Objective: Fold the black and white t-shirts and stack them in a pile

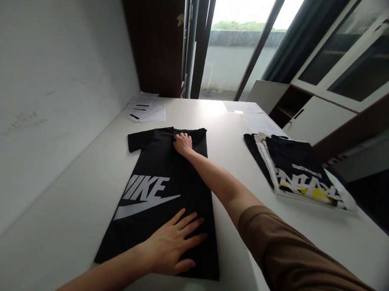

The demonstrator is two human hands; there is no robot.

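A black T-shirt [169,164] with a grey-white printed word and swoosh lies folded lengthwise on the white table. One short sleeve sticks out at its far left, and its right edge runs straight. My left hand [173,244] rests flat on the lower part of the shirt, fingers spread. At the neckline, my right hand [183,143] has its fingers curled down onto the fabric beside the collar. The fingertips there are hard to see.
A stack of folded shirts [300,170], black and white with a yellow print, lies on the table [231,161] at the right. Paper sheets [145,109] lie at the far left corner, more at the far right. A wall [55,105] borders the left side.
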